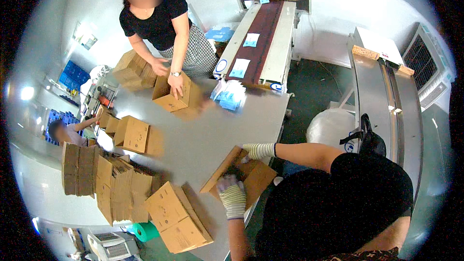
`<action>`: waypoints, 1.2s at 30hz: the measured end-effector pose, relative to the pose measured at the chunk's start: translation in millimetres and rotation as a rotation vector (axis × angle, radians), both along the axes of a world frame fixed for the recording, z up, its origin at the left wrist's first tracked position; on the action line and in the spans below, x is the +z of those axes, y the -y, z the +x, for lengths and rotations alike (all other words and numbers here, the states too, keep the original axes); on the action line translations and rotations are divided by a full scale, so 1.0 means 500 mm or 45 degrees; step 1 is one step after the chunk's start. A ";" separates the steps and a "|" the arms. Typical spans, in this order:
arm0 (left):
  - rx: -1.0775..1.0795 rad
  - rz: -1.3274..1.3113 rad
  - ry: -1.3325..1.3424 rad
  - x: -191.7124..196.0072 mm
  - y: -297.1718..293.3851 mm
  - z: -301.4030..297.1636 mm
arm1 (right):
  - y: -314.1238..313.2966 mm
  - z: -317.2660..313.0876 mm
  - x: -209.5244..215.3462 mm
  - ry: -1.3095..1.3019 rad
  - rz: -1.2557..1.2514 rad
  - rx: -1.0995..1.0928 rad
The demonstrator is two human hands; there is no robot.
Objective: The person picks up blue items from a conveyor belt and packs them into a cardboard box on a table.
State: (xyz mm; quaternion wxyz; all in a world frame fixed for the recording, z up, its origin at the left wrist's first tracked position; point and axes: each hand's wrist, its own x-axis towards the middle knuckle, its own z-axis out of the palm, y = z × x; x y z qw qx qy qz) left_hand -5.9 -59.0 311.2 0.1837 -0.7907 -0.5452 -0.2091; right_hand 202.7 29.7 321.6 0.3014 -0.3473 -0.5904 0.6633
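Note:
At the near edge of the metal table, a cardboard box sits tilted between my hands with its flaps up; a dark gap shows inside. My left hand, in a striped knit glove, curls its fingers over the box's near-left side. On the far right side, my right hand, gloved alike, grips the upper edge, its fingertips partly hidden by cardboard. To the left of my left hand lies a folded flat stack of cartons.
Across the metal table, a co-worker in a blue cap has both hands at an open box. More open boxes and carton stacks line the left. A conveyor carries packets toward a packet pile.

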 end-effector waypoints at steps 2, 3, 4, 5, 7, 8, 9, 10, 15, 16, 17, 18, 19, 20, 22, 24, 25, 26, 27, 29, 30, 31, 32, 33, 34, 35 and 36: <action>-0.380 -0.294 0.031 -0.037 0.011 -0.003 | -0.002 0.013 -0.017 -0.050 -0.208 0.157; -0.309 -0.608 -0.098 -0.010 0.012 0.004 | -0.005 0.025 -0.016 0.234 -0.080 0.113; -0.316 -0.610 -0.098 -0.006 0.000 -0.008 | -0.005 0.025 -0.008 0.519 0.035 0.097; -0.187 -0.811 -0.153 -0.003 -0.018 -0.026 | 0.003 0.030 -0.023 0.589 0.113 -0.103; 0.085 -0.911 0.014 -0.004 -0.052 -0.077 | -0.007 0.043 -0.026 0.632 0.164 -0.338; 0.224 -0.810 0.233 -0.017 -0.060 -0.113 | -0.014 0.055 -0.020 0.629 0.171 -0.337; 0.144 -0.940 1.422 -0.025 -0.066 -0.139 | -0.015 0.057 0.042 0.719 0.268 -0.386; -0.050 -0.681 2.628 -0.029 -0.079 -0.151 | -0.007 0.065 0.080 0.816 0.358 -0.453; -0.441 -0.635 3.388 -0.047 -0.093 0.025 | -0.036 0.043 0.288 0.809 0.695 -0.105; -0.484 -0.700 3.193 -0.163 -0.091 -0.001 | -0.048 0.007 0.307 0.844 0.927 -0.072; -0.501 -0.776 2.995 -0.260 -0.069 -0.031 | -0.059 -0.027 0.317 0.998 0.940 0.135; -0.399 -0.867 2.962 -0.271 -0.046 0.020 | -0.080 -0.018 0.260 1.081 1.088 0.210; -0.300 -0.931 2.924 -0.264 -0.028 0.050 | -0.093 -0.011 0.217 1.093 1.171 0.288; -0.303 -0.929 2.919 -0.254 -0.023 0.039 | -0.103 -0.015 0.183 1.092 1.270 0.374; 0.320 -1.118 2.670 -0.253 0.016 -0.004 | -0.099 -0.027 0.120 1.015 1.395 0.421; 0.845 -1.002 1.880 -0.260 0.080 -0.070 | -0.088 -0.046 0.093 1.035 1.376 0.741; 0.990 -0.808 1.231 -0.254 0.093 -0.114 | -0.082 -0.036 0.071 0.846 1.530 0.741; 1.056 -0.729 1.133 -0.177 0.073 -0.101 | -0.087 -0.016 0.042 0.885 1.545 0.807; 1.127 -0.642 1.033 -0.087 0.054 -0.088 | -0.094 -0.002 0.000 0.843 1.577 0.781; 0.786 -0.425 0.284 0.061 0.014 -0.043 | -0.112 -0.005 -0.032 0.747 1.628 0.813; 0.555 -0.364 -0.021 0.073 0.008 -0.048 | -0.133 -0.008 -0.028 0.743 1.695 0.815; 0.589 -0.374 -0.026 0.063 0.006 -0.049 | -0.152 -0.015 -0.027 0.734 1.767 0.813; 0.417 -0.537 -0.286 0.039 0.001 -0.049 | -0.167 -0.024 -0.025 0.704 1.769 0.833; 0.217 -0.700 -0.537 0.040 -0.014 -0.038 | -0.185 -0.026 -0.024 0.707 1.769 0.938; 0.224 -0.717 -0.536 0.044 -0.028 -0.030 | -0.202 -0.025 -0.021 0.709 1.768 1.042; 0.195 -0.884 -0.491 0.045 -0.047 -0.022 | -0.222 -0.019 -0.022 0.653 1.803 1.026; 0.172 -1.054 -0.441 0.051 -0.057 -0.014 | -0.238 -0.014 -0.016 0.630 1.795 1.041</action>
